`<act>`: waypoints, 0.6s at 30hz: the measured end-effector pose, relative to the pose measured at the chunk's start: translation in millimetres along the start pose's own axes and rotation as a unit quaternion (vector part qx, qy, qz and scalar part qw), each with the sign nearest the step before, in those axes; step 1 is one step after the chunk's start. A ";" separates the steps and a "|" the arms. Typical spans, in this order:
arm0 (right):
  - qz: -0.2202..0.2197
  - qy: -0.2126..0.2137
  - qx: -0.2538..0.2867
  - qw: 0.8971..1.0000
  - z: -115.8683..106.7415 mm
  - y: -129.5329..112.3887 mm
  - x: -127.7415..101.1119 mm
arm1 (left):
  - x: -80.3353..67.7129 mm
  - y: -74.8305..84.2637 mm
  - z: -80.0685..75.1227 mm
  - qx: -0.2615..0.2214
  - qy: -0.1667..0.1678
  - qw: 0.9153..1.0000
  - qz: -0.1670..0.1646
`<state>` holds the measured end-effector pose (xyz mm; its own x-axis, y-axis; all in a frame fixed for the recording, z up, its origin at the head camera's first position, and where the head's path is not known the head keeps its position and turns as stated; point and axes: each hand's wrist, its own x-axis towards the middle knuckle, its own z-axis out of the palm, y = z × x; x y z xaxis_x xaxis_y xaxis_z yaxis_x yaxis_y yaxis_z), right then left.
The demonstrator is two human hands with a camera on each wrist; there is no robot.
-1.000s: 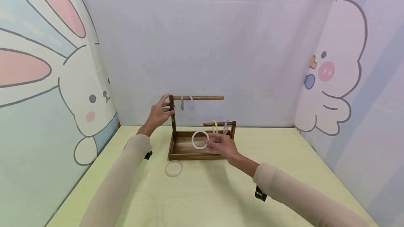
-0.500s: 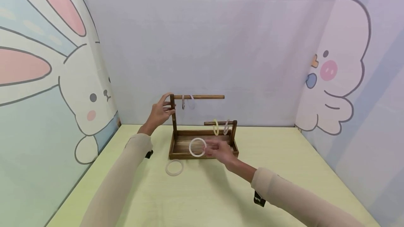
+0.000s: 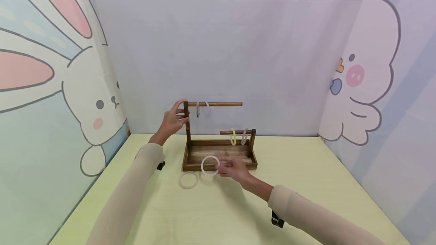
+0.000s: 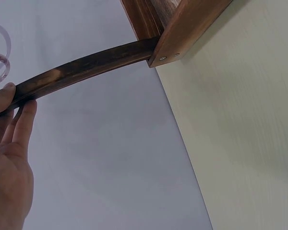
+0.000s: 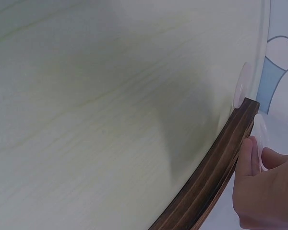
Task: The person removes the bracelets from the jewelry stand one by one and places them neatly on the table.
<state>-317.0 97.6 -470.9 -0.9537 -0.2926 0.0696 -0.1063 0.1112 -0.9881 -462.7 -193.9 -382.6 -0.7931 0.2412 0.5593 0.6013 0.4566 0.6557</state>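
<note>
A dark wooden rack (image 3: 218,154) stands on the pale table, with a tall post and upper bar and a lower bar on the right. My left hand (image 3: 172,121) grips the tall post (image 4: 81,69) near its top. My right hand (image 3: 231,168) pinches a translucent white ring (image 3: 210,165) upright, just in front of the rack's front rim (image 5: 216,177). Another white ring (image 3: 188,180) lies flat on the table to the left of it. Two pale rings (image 3: 201,110) hang on the upper bar, and a yellow ring (image 3: 232,137) with a pale one (image 3: 244,136) on the lower bar.
The light green table (image 3: 225,211) is enclosed by a lilac back wall and cartoon side panels, a rabbit (image 3: 92,112) on the left and a chick (image 3: 364,71) on the right. Bare tabletop stretches in front of the rack.
My right hand has carried the white ring from above the tray down and toward me, to just in front of the rack's front rim. The left hand has stayed on the post.
</note>
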 end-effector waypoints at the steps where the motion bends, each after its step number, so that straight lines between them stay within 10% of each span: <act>1: -0.001 -0.001 -0.001 1.000 0.3 1.3 -0.4 | 0.2 0.1 0.1 0.000 0.000 1.000 0.000; 18: 0.020 -0.014 0.000 1.000 6.9 11.7 -5.9 | -0.4 -0.7 0.1 0.002 -0.001 1.000 -0.003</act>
<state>-310.6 94.1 -483.8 -0.9487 -0.3151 0.0254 -0.0677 0.1240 -0.9900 -462.8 -194.2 -383.3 -0.7970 0.2392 0.5546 0.5959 0.4612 0.6574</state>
